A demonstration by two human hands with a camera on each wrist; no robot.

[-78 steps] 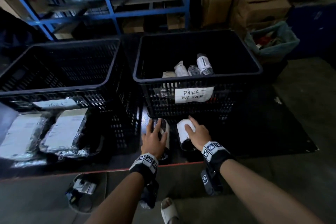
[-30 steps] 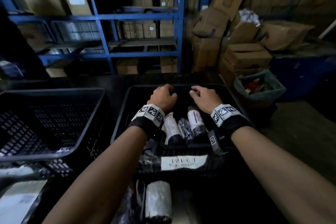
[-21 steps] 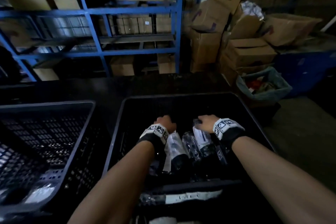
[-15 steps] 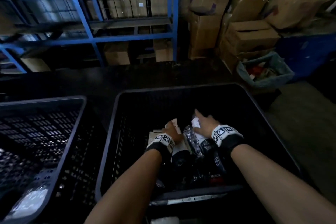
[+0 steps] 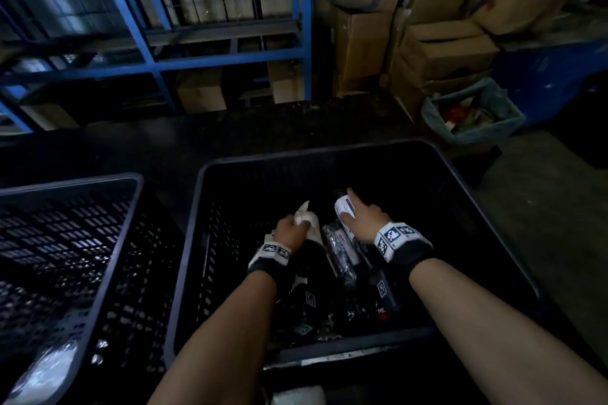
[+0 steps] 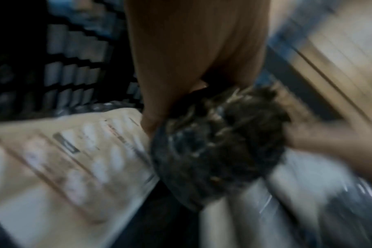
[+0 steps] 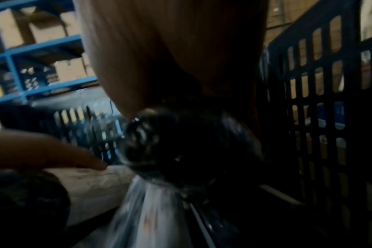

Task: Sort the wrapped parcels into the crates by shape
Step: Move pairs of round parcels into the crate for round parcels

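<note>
Both hands are down inside the right black crate (image 5: 329,150). My left hand (image 5: 292,233) curls round a cylindrical parcel with a white label (image 5: 309,223); its dark bubble-wrapped end (image 6: 219,147) shows under the palm in the left wrist view. My right hand (image 5: 358,215) lies with straight fingers on a second cylindrical parcel (image 5: 342,207), whose black end (image 7: 181,147) sits under the palm, thumb spread away. A third wrapped cylinder (image 5: 339,253) lies between the hands. A flat labelled parcel (image 6: 64,159) lies beside the left one.
An empty-looking black crate (image 5: 98,179) stands to the left. Blue shelving (image 5: 230,56), stacked cardboard boxes (image 5: 444,49) and a lined bin (image 5: 473,115) stand behind. A wrapped parcel (image 5: 42,375) shows at the lower left, another pale one (image 5: 296,396) at the bottom edge.
Both hands have carried cylindrical parcels from the table over the right crate's rim and lowered them onto the parcels inside. The right fingers have straightened.
</note>
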